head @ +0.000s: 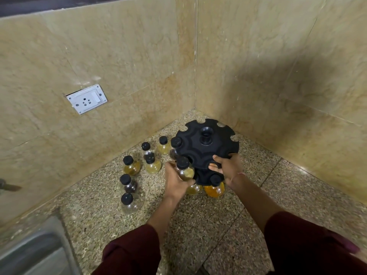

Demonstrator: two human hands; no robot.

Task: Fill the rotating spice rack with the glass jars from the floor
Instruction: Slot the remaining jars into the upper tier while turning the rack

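A black round spice rack (206, 147) with notched rims stands in the floor corner. My left hand (176, 183) grips a black-capped glass jar of yellowish spice (184, 169) at a notch on the top tier's near-left edge. My right hand (226, 167) rests on the top tier's near-right rim, fingers spread over it. Another jar (175, 144) hangs in a left notch. On the lower tier sit an orange-filled jar (215, 188) and a yellow one (193, 189). Several loose jars (131, 165) stand on the floor to the left.
Two beige tiled walls meet just behind the rack. A white wall socket (86, 99) sits on the left wall. A steel sink edge (33, 245) lies at the bottom left. The speckled floor (218, 225) stretches between my sleeved arms.
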